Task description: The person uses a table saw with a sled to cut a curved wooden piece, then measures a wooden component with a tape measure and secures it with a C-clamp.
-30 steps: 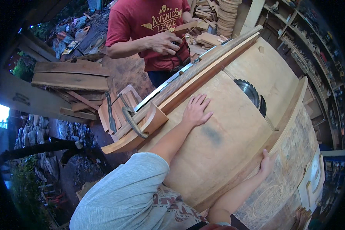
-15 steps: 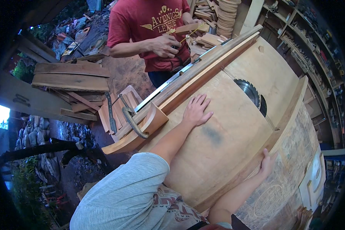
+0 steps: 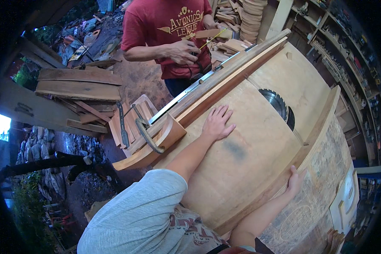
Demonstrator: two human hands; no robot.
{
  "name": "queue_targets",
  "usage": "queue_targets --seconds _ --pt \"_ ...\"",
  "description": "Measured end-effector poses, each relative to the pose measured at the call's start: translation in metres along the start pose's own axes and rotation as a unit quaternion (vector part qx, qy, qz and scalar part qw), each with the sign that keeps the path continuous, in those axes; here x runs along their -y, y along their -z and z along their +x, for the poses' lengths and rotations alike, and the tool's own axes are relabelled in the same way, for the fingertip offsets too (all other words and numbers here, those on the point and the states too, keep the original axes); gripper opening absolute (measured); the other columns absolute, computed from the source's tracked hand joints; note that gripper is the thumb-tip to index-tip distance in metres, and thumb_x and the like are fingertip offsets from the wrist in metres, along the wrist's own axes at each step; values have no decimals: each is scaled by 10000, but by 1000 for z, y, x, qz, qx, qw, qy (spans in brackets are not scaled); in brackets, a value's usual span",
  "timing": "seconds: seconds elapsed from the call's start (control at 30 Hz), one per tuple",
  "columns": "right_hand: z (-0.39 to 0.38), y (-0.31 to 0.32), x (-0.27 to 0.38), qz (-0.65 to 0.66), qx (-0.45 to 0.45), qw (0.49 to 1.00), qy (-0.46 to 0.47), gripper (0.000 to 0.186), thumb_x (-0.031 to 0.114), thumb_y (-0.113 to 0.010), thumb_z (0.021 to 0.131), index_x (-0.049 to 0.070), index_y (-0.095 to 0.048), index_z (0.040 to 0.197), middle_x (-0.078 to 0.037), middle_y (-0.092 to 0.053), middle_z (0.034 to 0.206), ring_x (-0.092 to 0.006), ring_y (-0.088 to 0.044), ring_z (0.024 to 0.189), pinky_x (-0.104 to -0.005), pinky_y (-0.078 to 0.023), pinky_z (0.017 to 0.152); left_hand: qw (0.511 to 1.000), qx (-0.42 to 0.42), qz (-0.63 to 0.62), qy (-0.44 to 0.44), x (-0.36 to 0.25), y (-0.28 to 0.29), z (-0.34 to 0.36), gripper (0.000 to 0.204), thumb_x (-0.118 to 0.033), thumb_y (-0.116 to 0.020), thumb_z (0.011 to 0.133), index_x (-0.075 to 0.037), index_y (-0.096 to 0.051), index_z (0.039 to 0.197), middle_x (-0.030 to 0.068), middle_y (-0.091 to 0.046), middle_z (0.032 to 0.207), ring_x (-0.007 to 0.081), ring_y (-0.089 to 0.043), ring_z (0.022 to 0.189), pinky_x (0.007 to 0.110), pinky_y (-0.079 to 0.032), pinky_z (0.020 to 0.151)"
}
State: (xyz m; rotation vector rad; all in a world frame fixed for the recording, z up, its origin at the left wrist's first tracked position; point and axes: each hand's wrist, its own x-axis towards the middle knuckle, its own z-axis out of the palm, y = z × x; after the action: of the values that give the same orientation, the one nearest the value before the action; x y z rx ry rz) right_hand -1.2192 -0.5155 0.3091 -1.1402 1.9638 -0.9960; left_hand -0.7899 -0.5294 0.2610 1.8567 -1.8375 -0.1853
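Observation:
My left hand (image 3: 217,122) lies flat, fingers spread, on a large plywood saw sled (image 3: 233,169) with a dark smudge. My right hand (image 3: 295,181) grips a wooden rail (image 3: 317,135) along the sled's right side. A toothed circular saw blade (image 3: 274,103) shows through a slot, up and right of my left hand. Along the far edge runs a layered wooden fence (image 3: 228,84) with a metal track, and a metal C-clamp (image 3: 147,136) holds a curved wooden piece (image 3: 169,139) to its left end.
A co-worker in red (image 3: 169,34) stands across the fence, holding a wood piece and yellow tape. Stacked boards (image 3: 78,89) lie left, more wood pieces (image 3: 245,23) behind. Shelving (image 3: 343,55) lines the right; a worn panel (image 3: 313,190) lies beside my right forearm.
The co-worker's hands, torso and the tape have shifted slightly over the last second. My hands and the sled show no clear movement.

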Motion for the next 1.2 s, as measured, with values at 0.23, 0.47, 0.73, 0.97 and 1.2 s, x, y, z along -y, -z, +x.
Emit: queue_targets --seconds 0.23,0.47,0.73,0.97,1.2 --pt "5 -2 -7 2 -24 1000 13 815 50 -696 878 0 -302 1589 -214 -375 1614 -325 -398 1458 -396 -301 1205 1000 2 10 -4 0 0 0 631 -495 -641 902 -95 -578 1386 166 -481 1522 318 -404 1445 508 -273 1224" --pt "8 2 -16 -14 -2 1000 9 918 169 -747 860 23 -251 1618 -219 -333 1637 -338 -377 1472 -394 -300 1208 1000 -6 9 -8 0 -1 0 634 -496 -640 902 -94 -574 1389 163 -480 1519 319 -404 1443 515 -278 1218" --pt "9 1 -17 -9 -13 1000 16 876 139 -731 861 28 -286 1607 -217 -414 1589 -335 -435 1427 -397 -331 1185 1000 -3 7 -1 1 -2 0 630 -491 -650 893 -107 -576 1387 160 -488 1514 321 -409 1439 514 -283 1213" --pt "9 0 -17 27 -4 999 31 813 96 -699 868 15 -323 1584 -207 -450 1558 -330 -457 1404 -392 -340 1173 1000 -21 5 -11 0 -1 0 620 -479 -661 886 -99 -583 1370 164 -495 1502 322 -415 1431 512 -287 1211" --pt "1 0 -1 -31 -24 999 5 836 110 -705 872 15 -298 1597 -210 -417 1586 -334 -433 1428 -395 -318 1189 1000 -15 4 -15 0 0 1 625 -477 -665 888 -93 -580 1374 167 -494 1499 325 -416 1426 511 -291 1207"
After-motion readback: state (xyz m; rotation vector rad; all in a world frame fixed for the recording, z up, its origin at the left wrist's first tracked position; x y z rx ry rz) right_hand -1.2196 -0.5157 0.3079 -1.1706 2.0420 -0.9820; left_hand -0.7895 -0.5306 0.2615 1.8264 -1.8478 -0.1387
